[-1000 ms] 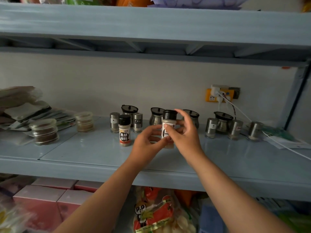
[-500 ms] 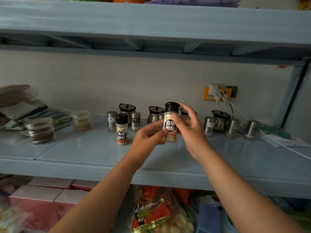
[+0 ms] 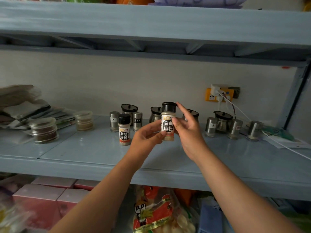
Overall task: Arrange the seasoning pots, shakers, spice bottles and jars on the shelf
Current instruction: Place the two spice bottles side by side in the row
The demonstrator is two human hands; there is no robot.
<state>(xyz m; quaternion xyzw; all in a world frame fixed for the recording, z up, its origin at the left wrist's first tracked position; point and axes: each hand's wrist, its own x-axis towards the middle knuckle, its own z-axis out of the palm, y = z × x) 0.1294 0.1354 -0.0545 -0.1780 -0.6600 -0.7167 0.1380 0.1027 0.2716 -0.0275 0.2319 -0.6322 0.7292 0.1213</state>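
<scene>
Two hands share one white-pepper bottle (image 3: 168, 125), held upright and, it seems, just clear of the shelf (image 3: 84, 152), in front of the back row. The left hand (image 3: 148, 133) pinches its lower body between thumb and curled fingers (image 3: 157, 126), taking the weight. The right hand (image 3: 186, 130) sets its thumb on the label's right edge while its other fingers reach up, nearly straight, behind the black cap. That two-sided hold looks meant for turning the bottle so the label faces out, as it now does.

The black-pepper bottle (image 3: 124, 130) stands on the shelf just left of the hands, label forward, ahead of two steel shakers (image 3: 114, 121) and a black-lidded pot (image 3: 129, 109). More pots (image 3: 222, 121) and shakers (image 3: 234, 128) line the back toward the right, near a wall socket (image 3: 218, 95). Two lidded jars (image 3: 44, 130) sit well apart at the left, beside loose packets.

Matching caps and labels suggest the held bottle belongs beside the black-pepper one, in the gap under the hands. The likely risk is knocking the shakers behind while lowering it.
</scene>
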